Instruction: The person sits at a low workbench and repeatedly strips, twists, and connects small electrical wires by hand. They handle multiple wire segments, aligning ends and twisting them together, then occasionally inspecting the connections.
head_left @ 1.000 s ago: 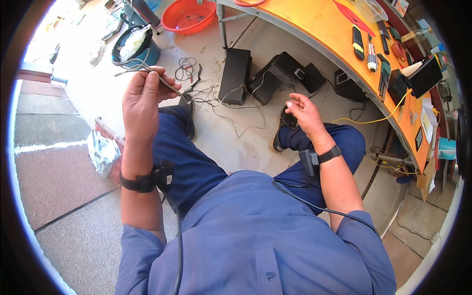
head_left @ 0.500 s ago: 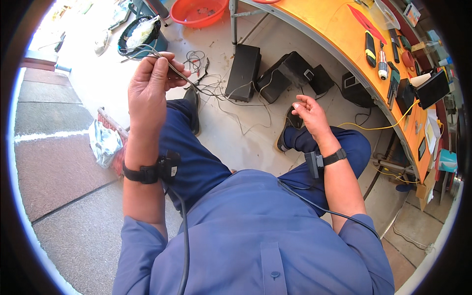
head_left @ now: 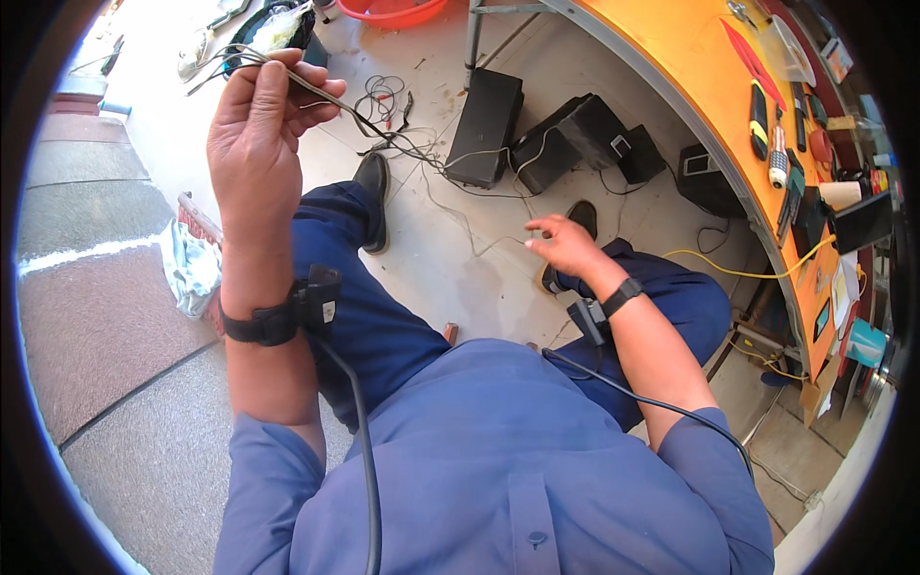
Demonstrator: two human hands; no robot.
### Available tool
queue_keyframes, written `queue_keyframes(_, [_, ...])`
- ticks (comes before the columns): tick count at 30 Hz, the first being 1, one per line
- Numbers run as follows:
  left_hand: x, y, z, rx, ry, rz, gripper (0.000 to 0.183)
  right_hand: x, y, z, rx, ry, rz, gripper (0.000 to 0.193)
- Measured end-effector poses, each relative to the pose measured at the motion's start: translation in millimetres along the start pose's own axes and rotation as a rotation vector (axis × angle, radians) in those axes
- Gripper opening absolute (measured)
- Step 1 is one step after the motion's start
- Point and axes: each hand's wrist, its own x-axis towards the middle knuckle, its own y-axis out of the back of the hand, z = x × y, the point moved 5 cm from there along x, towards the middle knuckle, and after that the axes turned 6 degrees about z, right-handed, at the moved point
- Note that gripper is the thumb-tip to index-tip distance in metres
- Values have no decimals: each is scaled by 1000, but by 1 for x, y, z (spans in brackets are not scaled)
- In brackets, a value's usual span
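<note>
My left hand (head_left: 257,120), raised at the upper left, pinches a bundle of thin grey and black cables (head_left: 316,88) between thumb and fingers. Their loose ends fan out left of the fingertips, and the other side trails down to a tangle on the floor. My right hand (head_left: 572,246) is held out above my right knee, thumb and forefinger a little apart. A thin pale wire (head_left: 498,242) runs along the floor up to its fingertips; whether it touches them I cannot tell. Beyond lie several black speaker-like boxes (head_left: 486,129) with cables among them.
An orange-topped table (head_left: 661,48) curves along the right, bearing a yellow-black utility knife (head_left: 758,120), a screwdriver (head_left: 778,158) and other tools. A red basin (head_left: 393,11) and a dark bin (head_left: 299,38) stand at the back. A yellow cable (head_left: 738,274) hangs from the table.
My left hand has moved left and farther up with the cables. My right hand has come left and slightly nearer, toward the pale wire. The view has shifted a little.
</note>
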Motion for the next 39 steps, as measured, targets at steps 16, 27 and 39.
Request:
queue_keyframes(16, [18, 70, -50, 23, 107, 116, 31, 80, -124, 60, -407, 6, -418, 85])
queue_keyframes(27, [16, 88, -57, 96, 161, 240, 31, 76, -146, 59, -270, 43, -637, 30])
queue_keyframes(39, [9, 80, -85, 239, 343, 286, 26, 31, -18, -92, 95, 158, -683, 22])
